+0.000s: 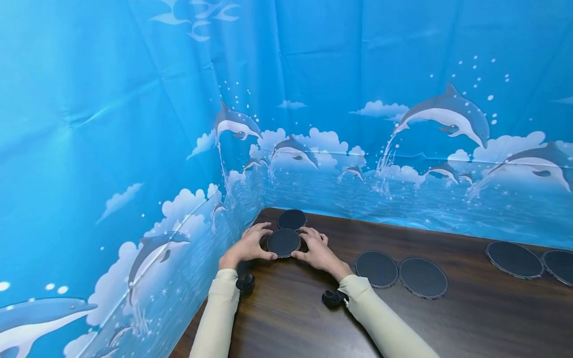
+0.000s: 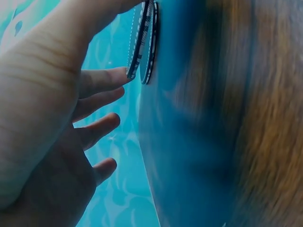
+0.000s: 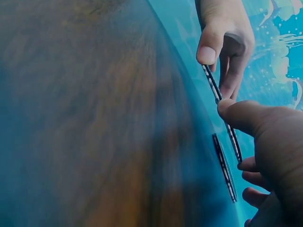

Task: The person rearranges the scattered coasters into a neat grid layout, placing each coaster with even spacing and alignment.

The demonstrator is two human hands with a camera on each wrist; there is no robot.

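A round black coaster (image 1: 284, 242) with a patterned rim is held between both hands near the table's far left corner. My left hand (image 1: 250, 244) grips its left edge between thumb and fingers. Opposite, my right hand (image 1: 319, 252) pinches the right edge the same way. From the right wrist, the held coaster (image 3: 233, 138) appears edge-on, apart from the tabletop. Just behind it a second black coaster (image 1: 292, 218) lies on the table, partly overlapped in the head view. In the left wrist view the remaining left fingers (image 2: 100, 130) are spread away from the rim.
On the brown wooden table (image 1: 286, 318), two side-by-side coasters (image 1: 377, 269) lie right of the right hand. Another pair (image 1: 515, 259) sits at the far right, cut by the frame. Blue dolphin-print sheets (image 1: 322, 99) stand along the table's left and back edges.
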